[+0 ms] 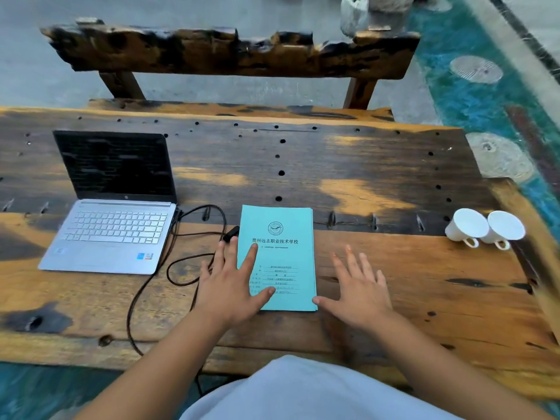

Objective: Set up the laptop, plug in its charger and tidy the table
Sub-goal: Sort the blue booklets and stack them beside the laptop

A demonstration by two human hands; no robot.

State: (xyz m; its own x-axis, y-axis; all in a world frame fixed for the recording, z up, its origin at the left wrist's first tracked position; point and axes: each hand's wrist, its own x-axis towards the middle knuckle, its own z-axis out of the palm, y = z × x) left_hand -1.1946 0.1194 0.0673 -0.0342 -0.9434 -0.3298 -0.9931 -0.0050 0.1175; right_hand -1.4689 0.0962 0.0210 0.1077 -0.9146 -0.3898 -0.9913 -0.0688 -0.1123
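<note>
Item: stack of teal booklets [277, 256], lying flat and squared near the front middle of the wooden desk [394, 286], long side running toward 12 o'clock. Handling, by judgement: light, thin, flexible paper covers; several sheets that would likely slide over each other and fan if lifted by 1 corner; best taken along both long edges or pressed from above and slid. Not fragile, though corners could crease. Left hand [230, 286]: fingers [251, 259] spread and straight, resting on the left half of the top cover, thumb lying across its lower left part; the outer fingers reach past the left edge over the desk. Right hand [360, 289]: fingers spread, flat on the desk just beside the stack at 3 o'clock, thumb tip at the lower right corner; whether it touches the paper cannot be told. Neighbouring items: open laptop [112, 225], screen dark, at 9 o'clock; black charger cable [178, 262] looping between laptop and stack, running off the front edge; 2 white cups [485, 228] at 3 o'clock, well apart.
</note>
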